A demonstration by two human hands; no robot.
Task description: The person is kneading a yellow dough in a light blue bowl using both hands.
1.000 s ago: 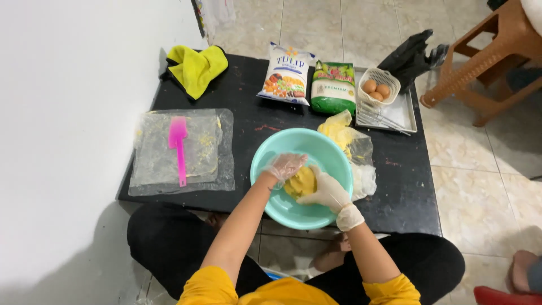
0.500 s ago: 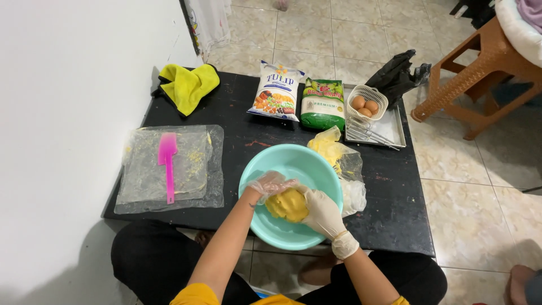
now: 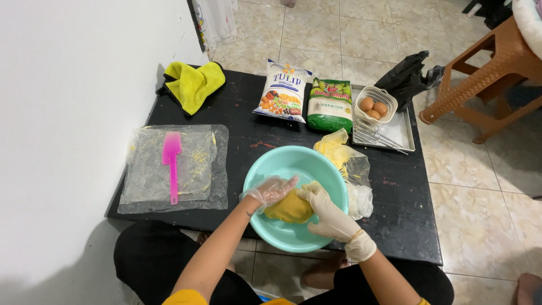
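Fingers of both gloved hands press the yellow dough in the bowl, low middle; it's one lump already, eggs unused.

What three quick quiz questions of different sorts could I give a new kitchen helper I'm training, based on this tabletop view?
1. True or false: both gloved hands, left hand and right hand, are on the yellow dough inside the teal bowl.
2. Where does the pink spatula lie? A) in the bowl B) on the clear plastic sheet C) on the metal tray
3. What does the small white basket hold?

Key: 1 true; 2 B; 3 brown eggs.
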